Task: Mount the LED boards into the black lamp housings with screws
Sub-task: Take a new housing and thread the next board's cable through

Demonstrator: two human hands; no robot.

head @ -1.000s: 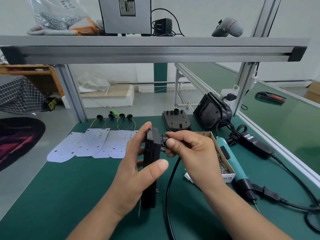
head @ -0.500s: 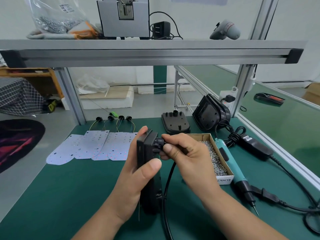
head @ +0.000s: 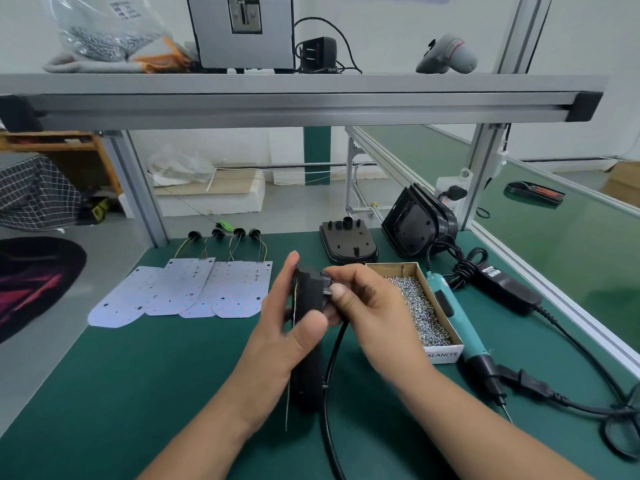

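Observation:
My left hand grips a black lamp housing held upright on edge over the green mat, thumb on the near face. My right hand pinches a black cable gland at the housing's upper back, and a black cable hangs down from there. Thin wires run along the housing's left edge. Several white LED boards with wired black grommets lie flat to the left. A cardboard box of screws sits just right of my right hand, with a teal electric screwdriver beside it.
Another black housing lies flat behind my hands, and a stack of housings leans at the back right. A power adapter and its cords trail along the right edge. An aluminium shelf frame spans overhead.
The housing has turned slightly in my left hand and sits a little lower and closer. My right hand keeps its pinch on the gland at the housing's top.

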